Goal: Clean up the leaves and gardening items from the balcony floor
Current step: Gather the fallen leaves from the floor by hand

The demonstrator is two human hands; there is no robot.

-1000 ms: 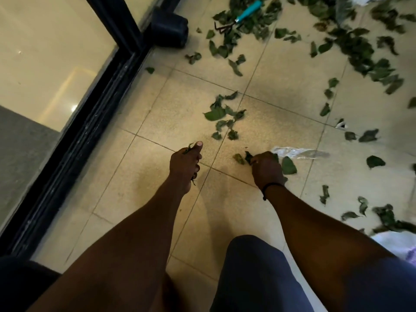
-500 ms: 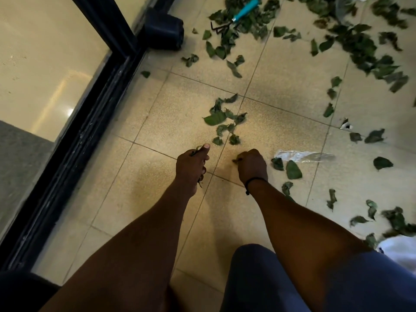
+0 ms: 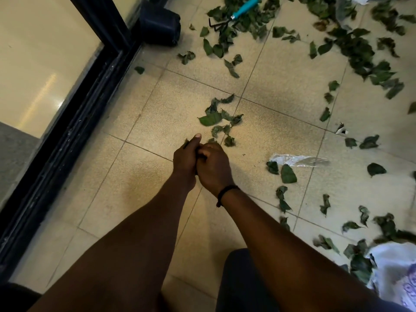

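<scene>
leaves (image 3: 221,119) before hands, rake (image 3: 234,16) beyond

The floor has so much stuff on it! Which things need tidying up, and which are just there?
To tidy:
leaves, scattered over the tiles
hand rake, teal handle
plastic scrap
leaves gripped by left hand, with right hand pressed against it

Just there:
dark pot, by the door
door frame
white bag

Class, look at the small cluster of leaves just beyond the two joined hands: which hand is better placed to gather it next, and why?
Probably the right hand: the leaf cluster lies just past its knuckles, slightly to its side. The left hand already grips leaves and sits further from the cluster.
</scene>
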